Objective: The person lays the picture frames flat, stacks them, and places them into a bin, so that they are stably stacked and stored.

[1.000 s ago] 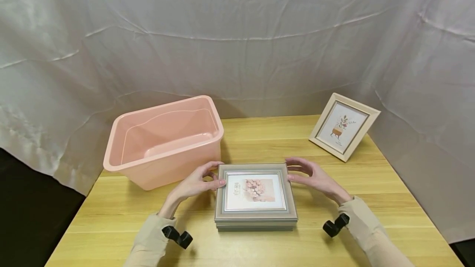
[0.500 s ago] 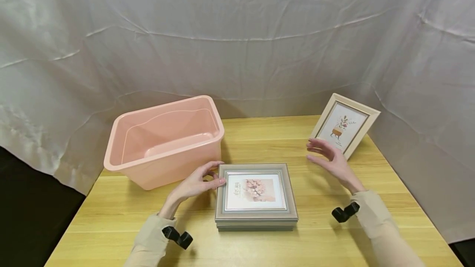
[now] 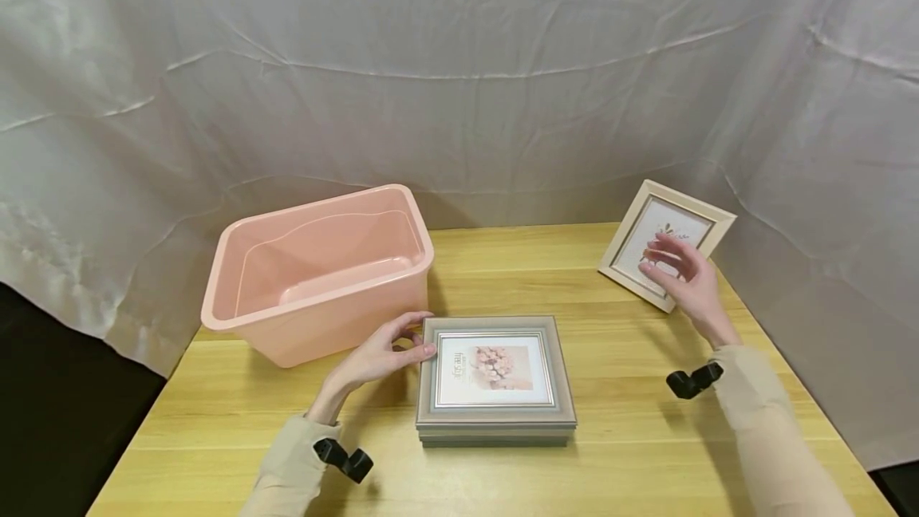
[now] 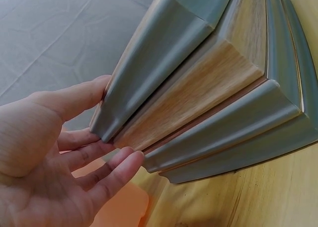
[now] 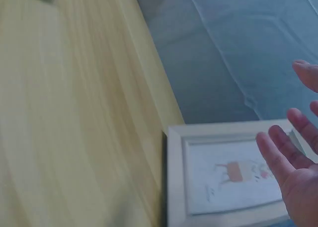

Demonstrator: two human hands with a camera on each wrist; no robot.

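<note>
A stack of picture frames (image 3: 495, 369) lies face up on the table, the top one grey-beige around a flower print. At its back left corner my left hand (image 3: 384, 349) holds on, thumb at the top frame's edge and fingers round the corner. Close up in the left wrist view, fingertips (image 4: 131, 160) meet the edges of the stacked frames (image 4: 198, 98), some grey, one wood-toned. My right hand (image 3: 685, 282) hovers before a cream picture frame (image 3: 632, 242), overlapping its plant picture, with fingers loosely bent and nothing in them. The right wrist view shows that frame (image 5: 176, 187) beyond the spread fingers.
A pink plastic bin (image 3: 323, 301) stands at the back left, just beyond my left hand. The wooden table (image 3: 502, 270) ends at a grey cloth backdrop (image 3: 488, 102) behind and to the right.
My right hand has left the stack's right side and moved right and away to the cream frame. The left hand has stayed at the stack's corner.
</note>
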